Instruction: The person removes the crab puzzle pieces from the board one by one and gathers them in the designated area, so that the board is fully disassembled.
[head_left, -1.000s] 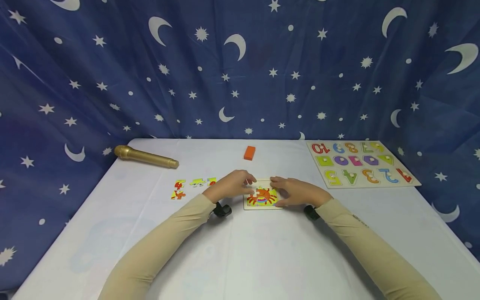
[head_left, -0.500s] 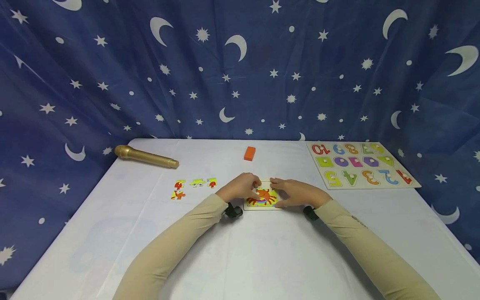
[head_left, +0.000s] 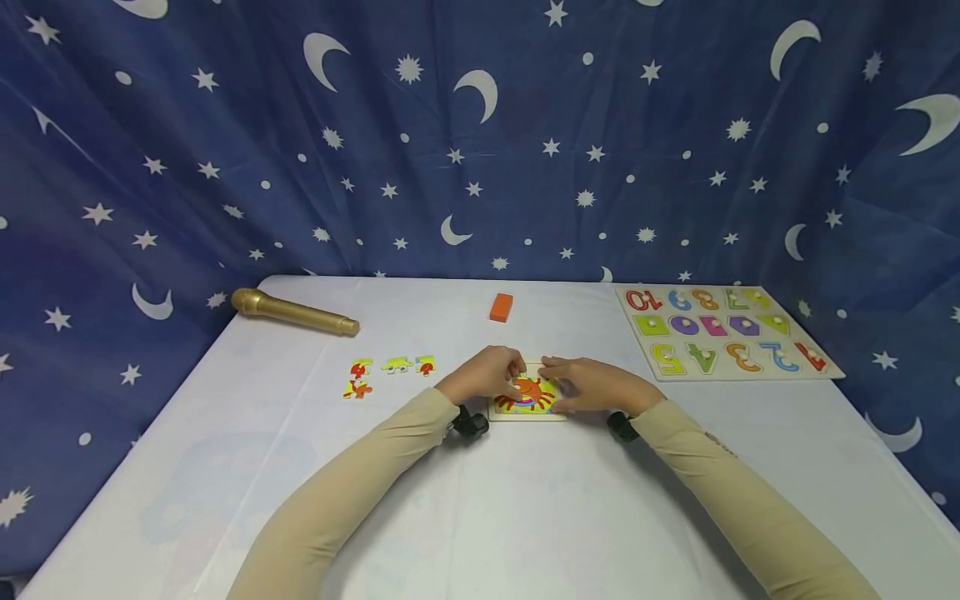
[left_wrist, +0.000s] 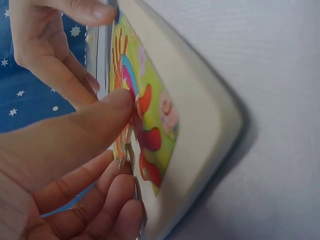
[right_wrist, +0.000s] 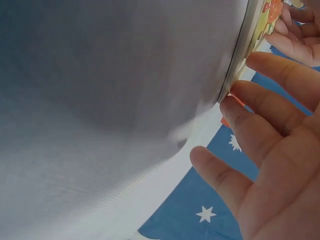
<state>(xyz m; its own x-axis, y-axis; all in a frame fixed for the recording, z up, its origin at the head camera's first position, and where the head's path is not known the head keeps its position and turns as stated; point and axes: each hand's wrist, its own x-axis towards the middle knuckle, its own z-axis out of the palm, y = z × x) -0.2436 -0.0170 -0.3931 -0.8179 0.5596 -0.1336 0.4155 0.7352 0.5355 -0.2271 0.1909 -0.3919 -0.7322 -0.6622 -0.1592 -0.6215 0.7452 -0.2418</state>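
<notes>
A small wooden crab jigsaw puzzle board point(head_left: 528, 417) lies between both hands, a red-orange crab on yellow-green within a pale frame. My left hand point(head_left: 483, 375) reaches over its left part. In the left wrist view the thumb point(left_wrist: 117, 102) presses on the picture and the curled fingers point(left_wrist: 120, 192) sit at its far side, pinching what looks like a puzzle piece point(left_wrist: 122, 152), mostly hidden. My right hand point(head_left: 603, 386) holds the board's right side, thumb near the front corner and fingers at the far edge. The fingertips point(right_wrist: 239, 89) touch the rim in the right wrist view.
Several loose crab puzzle pieces point(head_left: 357, 389) lie left of the board. An orange block point(head_left: 501, 307) sits behind it. A gold microphone point(head_left: 296, 314) lies back left, and a number-and-shape peg board point(head_left: 723, 362) back right. A blue star curtain point(head_left: 525, 225) hangs behind the white table.
My left hand has moved right and onto the board's left part, its thumb now over the crab. My right hand stays at the right side. The loose pieces have not moved.
</notes>
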